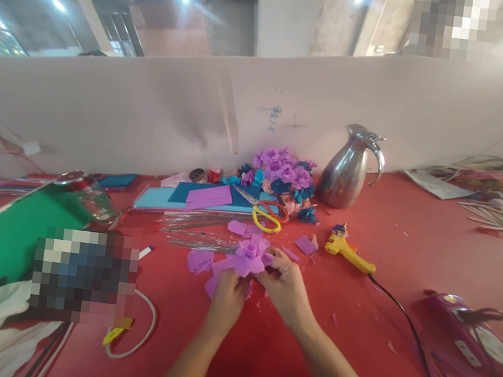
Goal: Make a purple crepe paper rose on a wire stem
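A purple paper flower (251, 256) with layered, curled petals is held upright over the red table. My left hand (230, 293) is closed beneath it, fingers pinched at its base. From the right side, my right hand (283, 281) grips the outer petals between thumb and fingers. Just left of the flower lie cut purple petals (200, 261), and beyond it are more purple paper pieces (238, 228). A bundle of thin metal wires (199, 243) lies behind the left hand. Scissors with yellow and red handles (266, 220) rest on coloured paper sheets (154, 198).
A yellow glue gun (351, 254) with a black cord lies on the right, before a purple power strip (471, 338). A steel jug (348, 170) stands by the partition, beside piled paper flowers (284, 168). A glass jar (94, 197) lies at left near a green board (19, 245).
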`<state>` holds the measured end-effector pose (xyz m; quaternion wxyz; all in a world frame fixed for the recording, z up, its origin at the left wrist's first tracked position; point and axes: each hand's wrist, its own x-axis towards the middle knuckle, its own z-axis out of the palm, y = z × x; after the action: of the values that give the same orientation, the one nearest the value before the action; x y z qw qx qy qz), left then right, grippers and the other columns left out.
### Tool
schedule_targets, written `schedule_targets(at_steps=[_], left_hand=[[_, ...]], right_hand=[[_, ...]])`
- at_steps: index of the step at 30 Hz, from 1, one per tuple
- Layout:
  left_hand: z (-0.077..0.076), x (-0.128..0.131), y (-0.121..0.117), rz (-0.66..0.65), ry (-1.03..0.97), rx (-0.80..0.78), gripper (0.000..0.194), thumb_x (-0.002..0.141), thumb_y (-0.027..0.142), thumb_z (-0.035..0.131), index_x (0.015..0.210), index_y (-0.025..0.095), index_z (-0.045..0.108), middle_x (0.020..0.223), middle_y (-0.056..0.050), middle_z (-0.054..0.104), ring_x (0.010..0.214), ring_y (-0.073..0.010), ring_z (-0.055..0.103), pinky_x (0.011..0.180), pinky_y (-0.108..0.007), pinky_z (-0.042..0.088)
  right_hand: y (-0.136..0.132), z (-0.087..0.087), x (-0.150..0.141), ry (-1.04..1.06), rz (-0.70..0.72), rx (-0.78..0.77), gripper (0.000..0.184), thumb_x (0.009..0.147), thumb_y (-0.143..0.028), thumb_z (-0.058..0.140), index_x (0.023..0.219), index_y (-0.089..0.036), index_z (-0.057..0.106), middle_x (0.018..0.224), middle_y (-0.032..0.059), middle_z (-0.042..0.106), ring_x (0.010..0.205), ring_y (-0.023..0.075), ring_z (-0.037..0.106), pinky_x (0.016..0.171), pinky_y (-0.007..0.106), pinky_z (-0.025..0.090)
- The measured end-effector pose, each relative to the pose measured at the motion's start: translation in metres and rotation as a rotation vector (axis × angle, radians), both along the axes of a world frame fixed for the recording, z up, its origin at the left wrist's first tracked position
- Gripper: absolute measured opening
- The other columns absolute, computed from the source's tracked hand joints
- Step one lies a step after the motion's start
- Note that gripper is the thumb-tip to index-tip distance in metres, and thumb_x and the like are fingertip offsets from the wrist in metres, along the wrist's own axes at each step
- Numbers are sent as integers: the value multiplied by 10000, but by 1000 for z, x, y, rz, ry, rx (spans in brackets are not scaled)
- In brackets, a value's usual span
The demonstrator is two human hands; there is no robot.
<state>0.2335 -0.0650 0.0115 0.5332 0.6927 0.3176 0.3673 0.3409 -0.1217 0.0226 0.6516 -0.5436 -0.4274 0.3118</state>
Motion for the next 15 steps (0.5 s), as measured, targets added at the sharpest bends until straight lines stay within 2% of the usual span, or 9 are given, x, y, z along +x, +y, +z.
schedule_targets(at_steps=[4,8,15], left_hand=[[2,-2,0,60,4,-113,97,696,267,681,741,195,729,641,-38,704,794,-266,649,784,-347,483],[2,-3,-1,55,-86,-227,214,667,300,724,841,176,739,800,-58,734,849,-246,646,808,-337,477],[2,-2,-3,19,-231,-420,256,716,300,701,933,166,731,853,-60,733,802,-194,650,795,-315,475]], right_hand=[[-1,4,-1,-20,-24,10,96,748,-247,638,734,-222,730,829,32,584,742,164,530,644,252,434],[-2,5,-2,-11,-26,23,141,762,-252,633,843,-227,745,904,59,600,886,207,546,759,290,450],[-1,-2,-5,204,48,-30,151,753,-307,668,846,-211,739,901,47,639,914,212,569,811,320,448]])
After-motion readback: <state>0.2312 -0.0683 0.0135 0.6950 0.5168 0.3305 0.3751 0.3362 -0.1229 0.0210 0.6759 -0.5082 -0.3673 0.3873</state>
